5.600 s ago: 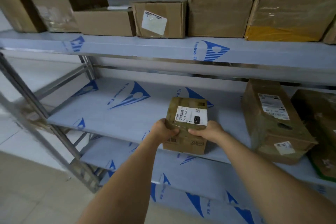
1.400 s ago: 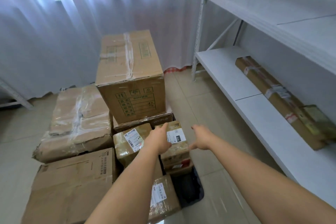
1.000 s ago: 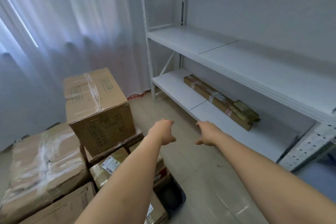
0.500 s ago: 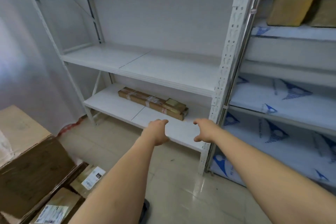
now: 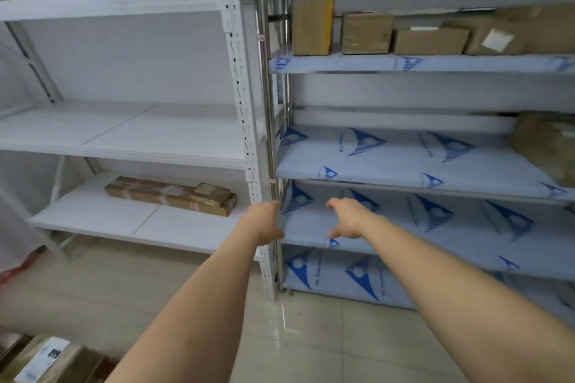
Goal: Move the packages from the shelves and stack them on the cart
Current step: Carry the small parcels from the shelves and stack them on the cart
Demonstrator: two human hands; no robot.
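Boxes (image 5: 367, 33) sit in a row on the top blue shelf (image 5: 435, 63), up and to the right of both hands. The right hand (image 5: 347, 217) is nearer. The left hand (image 5: 264, 222) is by the post. Both hold nothing, fingers loose. Nothing blocks the shelf's front edge.

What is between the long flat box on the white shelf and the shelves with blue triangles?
In the head view, a white post and shiny metal poles stand between the long flat box and the blue-triangle shelves.
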